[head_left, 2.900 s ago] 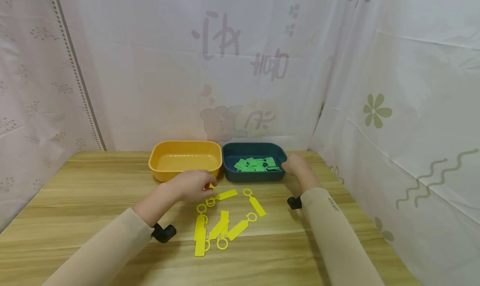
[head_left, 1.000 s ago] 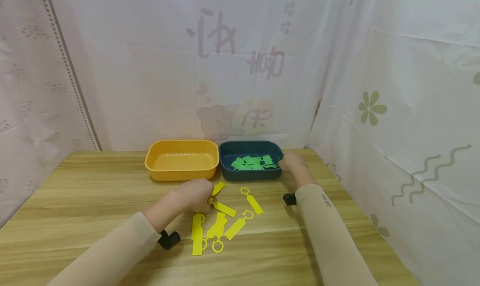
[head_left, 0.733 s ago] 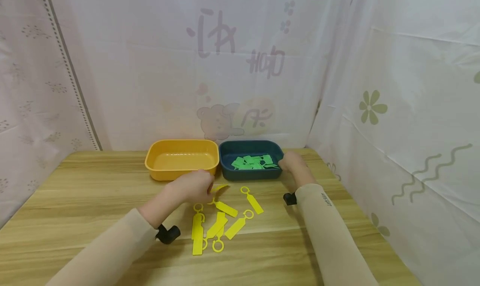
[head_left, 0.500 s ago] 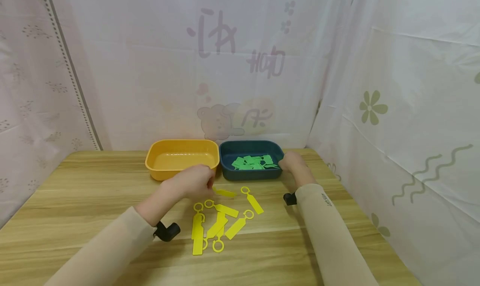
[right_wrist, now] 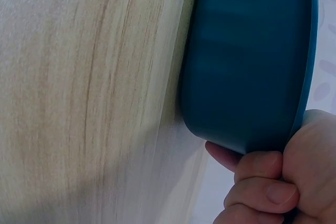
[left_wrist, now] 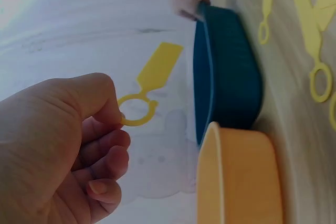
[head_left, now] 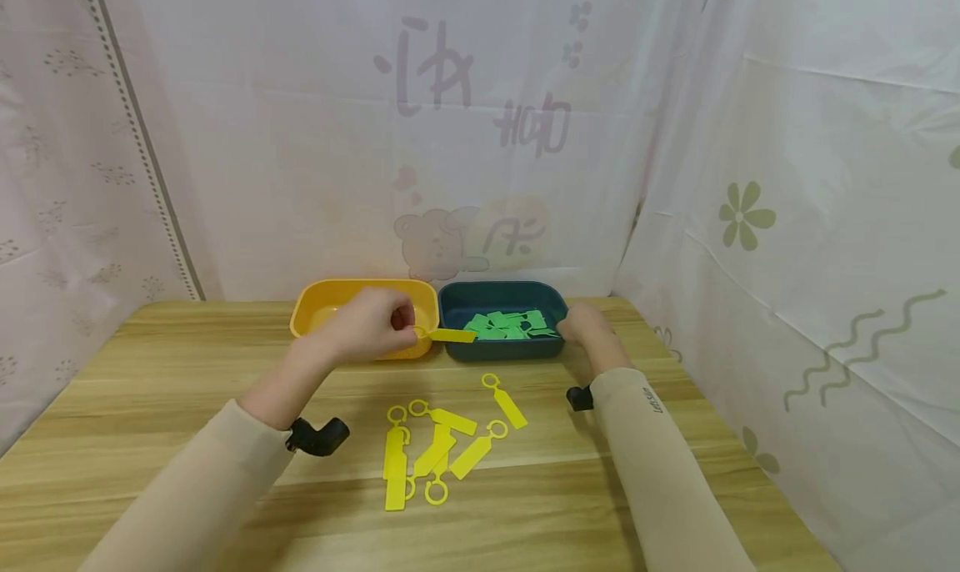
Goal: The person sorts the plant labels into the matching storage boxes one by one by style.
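Between thumb and forefinger my left hand (head_left: 371, 322) pinches a yellow ring tag (head_left: 452, 336) by its loop, over the front of the yellow bin (head_left: 315, 347). The left wrist view shows the tag's flat end (left_wrist: 161, 66) pointing away from the fingers. My right hand (head_left: 588, 326) grips the right end of the dark teal bin (head_left: 504, 353), thumb at the rim and fingers curled beneath it in the right wrist view. Green tags (head_left: 501, 326) lie in that bin. Several more yellow tags (head_left: 474, 457) are spread on the table, some overlapping.
Both bins stand side by side near the back of the wooden table (head_left: 225, 372). A printed white curtain (head_left: 300, 138) hangs close behind and along the right side. A black wrist camera (head_left: 318, 437) sits on the left wrist.
My left hand picked a yellow tag from the pile and lifted it up and back over the yellow bin. Another tag shifted in the pile. The right hand keeps its grip on the teal bin.
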`<state>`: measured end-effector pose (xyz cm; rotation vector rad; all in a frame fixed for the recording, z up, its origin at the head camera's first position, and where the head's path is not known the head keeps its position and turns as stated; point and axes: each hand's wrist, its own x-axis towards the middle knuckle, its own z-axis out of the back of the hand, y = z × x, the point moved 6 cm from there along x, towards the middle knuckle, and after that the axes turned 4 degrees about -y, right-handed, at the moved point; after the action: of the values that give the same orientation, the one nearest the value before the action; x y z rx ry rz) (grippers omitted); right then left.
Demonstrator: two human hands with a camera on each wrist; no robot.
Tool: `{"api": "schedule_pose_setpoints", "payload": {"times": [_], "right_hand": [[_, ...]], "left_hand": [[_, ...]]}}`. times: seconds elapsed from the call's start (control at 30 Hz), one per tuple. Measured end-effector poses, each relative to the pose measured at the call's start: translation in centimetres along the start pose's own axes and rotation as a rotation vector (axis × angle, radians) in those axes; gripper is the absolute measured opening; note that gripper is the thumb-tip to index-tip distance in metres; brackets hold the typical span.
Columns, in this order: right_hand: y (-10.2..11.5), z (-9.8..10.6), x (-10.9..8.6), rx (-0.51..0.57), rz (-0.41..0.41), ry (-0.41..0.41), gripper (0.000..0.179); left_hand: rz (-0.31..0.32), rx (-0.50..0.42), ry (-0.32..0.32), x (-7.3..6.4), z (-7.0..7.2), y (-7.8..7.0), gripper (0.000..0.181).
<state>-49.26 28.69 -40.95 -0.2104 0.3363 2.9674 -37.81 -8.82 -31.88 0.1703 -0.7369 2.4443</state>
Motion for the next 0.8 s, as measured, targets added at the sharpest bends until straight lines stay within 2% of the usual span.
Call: {"api": "schedule_pose_setpoints", "payload": {"times": [0.07,0.13,0.23,0.3,0.37,0.47,0.6,0.8], "right_hand": [[-0.7,-0.6,1.6,-0.005,-0.006,0.017,0.053],[-2.3,-1.9,4.4,-0.027,0.009,0.003,0.054],[-2.9,-2.6,6.0,-0.041,0.008,0.013,0.055],[-2.4,-2.2,4.9,-0.035,0.002,0.009,0.055],[-0.9,-1.0,2.2,-0.027,-0.009,0.031,0.055],[0.5,0.2,-0.8,-0.030,0.000,0.008,0.053],[0.8,0.5,-1.5,-0.030,0.007,-0.008,0.053],[0.3,0.2,-0.8,-0.018,-0.009,-0.002,0.055]], "left_hand": [[0.018,-0.012,-0.025,0.1,0.7,0.3,0.006],[0.038,-0.027,-0.049,0.2,1.3,0.8,0.006],[0.063,-0.053,-0.082,0.3,2.1,1.6,0.008],[0.080,-0.063,-0.101,0.3,2.7,2.2,0.009],[0.101,-0.067,-0.118,0.4,3.1,3.0,0.010],[0.127,-0.062,-0.146,0.6,3.8,4.2,0.011],[0.164,-0.047,-0.178,0.6,4.7,5.8,0.013],[0.233,-0.012,-0.191,0.4,5.1,8.0,0.017]]}}
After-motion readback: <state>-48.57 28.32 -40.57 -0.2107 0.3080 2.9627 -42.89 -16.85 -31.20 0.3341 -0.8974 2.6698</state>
